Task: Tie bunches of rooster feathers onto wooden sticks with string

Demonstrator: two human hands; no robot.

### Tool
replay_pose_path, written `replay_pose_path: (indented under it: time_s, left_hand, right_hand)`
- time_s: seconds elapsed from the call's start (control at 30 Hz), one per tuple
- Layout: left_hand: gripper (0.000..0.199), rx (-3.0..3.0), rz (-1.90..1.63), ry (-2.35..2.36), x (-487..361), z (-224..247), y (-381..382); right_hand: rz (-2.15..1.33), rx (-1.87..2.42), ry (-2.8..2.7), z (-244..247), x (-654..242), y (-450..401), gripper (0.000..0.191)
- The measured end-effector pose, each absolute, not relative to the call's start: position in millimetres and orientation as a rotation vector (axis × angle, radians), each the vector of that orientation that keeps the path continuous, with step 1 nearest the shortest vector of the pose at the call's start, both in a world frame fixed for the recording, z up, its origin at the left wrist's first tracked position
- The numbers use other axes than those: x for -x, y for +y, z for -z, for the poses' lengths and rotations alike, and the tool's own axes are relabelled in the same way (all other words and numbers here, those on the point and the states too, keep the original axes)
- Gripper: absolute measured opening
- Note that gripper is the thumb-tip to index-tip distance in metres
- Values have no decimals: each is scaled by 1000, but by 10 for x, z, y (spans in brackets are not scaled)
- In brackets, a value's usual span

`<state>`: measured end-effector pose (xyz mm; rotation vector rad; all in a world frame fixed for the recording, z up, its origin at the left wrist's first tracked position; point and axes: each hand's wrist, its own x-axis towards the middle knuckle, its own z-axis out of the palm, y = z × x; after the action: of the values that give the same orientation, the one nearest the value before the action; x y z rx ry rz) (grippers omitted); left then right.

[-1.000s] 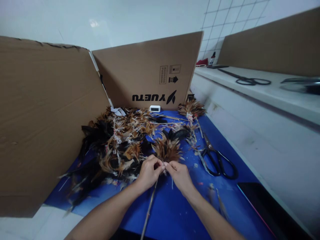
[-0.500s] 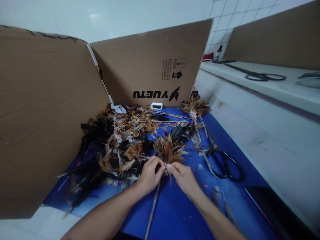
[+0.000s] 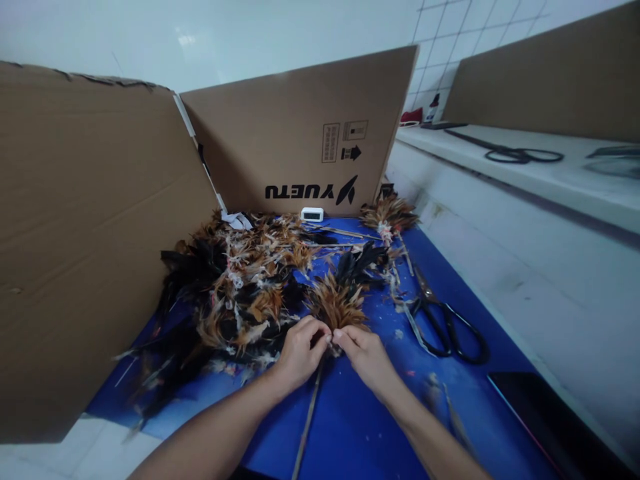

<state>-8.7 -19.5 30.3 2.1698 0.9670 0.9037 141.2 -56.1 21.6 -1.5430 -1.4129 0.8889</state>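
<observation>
Both hands meet at the base of a feather duster with brown and black feathers, its thin stick running down toward me. My left hand is closed in a pinch where the feathers join the stick. Facing it, my right hand has thumb and forefinger pressed together, almost touching the left fingertips. What lies between the fingertips is too small to make out. To the left spreads a pile of loose brown, black and white feathers.
Black-handled scissors lie on the blue table at the right, with a dark phone-like slab nearer me. Cardboard panels stand behind and left. A small white digital display and another feather bundle sit at the back.
The fingertips have come closer together at the feather base. A pale strand that hung by my right fingers is no longer plainly visible. The view has shifted slightly.
</observation>
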Motion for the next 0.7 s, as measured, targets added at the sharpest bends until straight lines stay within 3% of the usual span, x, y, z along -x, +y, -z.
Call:
replay_pose_path:
  time_s: [0.37,0.7]
  left_hand:
    - [10,-2250,-950,861,79,-260,-193]
    - [11,-2236,-1027,844,92,-206,-151]
  right_hand:
    - [-1053,1425,-1294,-167,-1441,-550,37]
    - [-922,1499,-1451,-220,-1451,-559,35]
